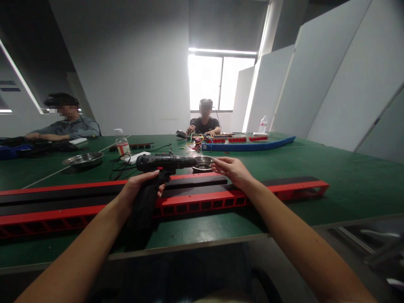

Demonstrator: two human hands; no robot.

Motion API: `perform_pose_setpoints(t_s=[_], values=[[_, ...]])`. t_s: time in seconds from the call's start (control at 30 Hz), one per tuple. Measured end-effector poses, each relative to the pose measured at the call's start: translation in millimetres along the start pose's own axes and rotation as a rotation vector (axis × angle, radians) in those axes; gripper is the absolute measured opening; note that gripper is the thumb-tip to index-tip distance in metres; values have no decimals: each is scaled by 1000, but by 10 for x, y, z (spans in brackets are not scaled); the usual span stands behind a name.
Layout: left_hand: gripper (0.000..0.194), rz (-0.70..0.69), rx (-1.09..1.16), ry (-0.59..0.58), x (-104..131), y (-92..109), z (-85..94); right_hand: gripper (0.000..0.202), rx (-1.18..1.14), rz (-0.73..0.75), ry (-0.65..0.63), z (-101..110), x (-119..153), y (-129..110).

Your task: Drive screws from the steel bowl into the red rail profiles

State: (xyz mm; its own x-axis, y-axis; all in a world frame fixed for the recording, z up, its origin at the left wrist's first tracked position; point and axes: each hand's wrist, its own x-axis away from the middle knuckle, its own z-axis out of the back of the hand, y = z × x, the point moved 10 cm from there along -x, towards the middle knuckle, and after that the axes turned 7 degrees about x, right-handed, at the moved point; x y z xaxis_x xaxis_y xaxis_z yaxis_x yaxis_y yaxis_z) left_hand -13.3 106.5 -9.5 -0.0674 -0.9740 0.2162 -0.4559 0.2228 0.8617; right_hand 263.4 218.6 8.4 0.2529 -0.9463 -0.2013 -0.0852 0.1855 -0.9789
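Observation:
My left hand (147, 183) is wrapped round the grip of a black cordless drill (164, 162), held level above the table with its nose pointing right. At the end of the thin bit, my right hand (232, 169) has thumb and fingers pinched together; whatever is between them is too small to make out. Behind the bit stands a metal bowl (203, 167) with small dark pieces in it. Below both hands lies a long red rail (189, 200) with black strips along its top and square openings in its front side.
A steel dish (83, 159), a bottle (122, 144) and dark cables are at the left of the green table (353, 176). Beyond are a long blue rail (249, 146), coloured wires and red strips. Two people sit across the table, one at the far left, one by the window.

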Motion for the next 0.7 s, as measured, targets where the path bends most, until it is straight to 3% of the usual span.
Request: perform_pose_setpoints(t_s=[0.43, 0.7], values=[[20, 32, -15, 36, 74, -12, -15, 26, 45, 14, 9, 1, 3, -22], [20, 19, -42, -8, 58, -9, -34, 39, 96, 52, 9, -11, 5, -61]])
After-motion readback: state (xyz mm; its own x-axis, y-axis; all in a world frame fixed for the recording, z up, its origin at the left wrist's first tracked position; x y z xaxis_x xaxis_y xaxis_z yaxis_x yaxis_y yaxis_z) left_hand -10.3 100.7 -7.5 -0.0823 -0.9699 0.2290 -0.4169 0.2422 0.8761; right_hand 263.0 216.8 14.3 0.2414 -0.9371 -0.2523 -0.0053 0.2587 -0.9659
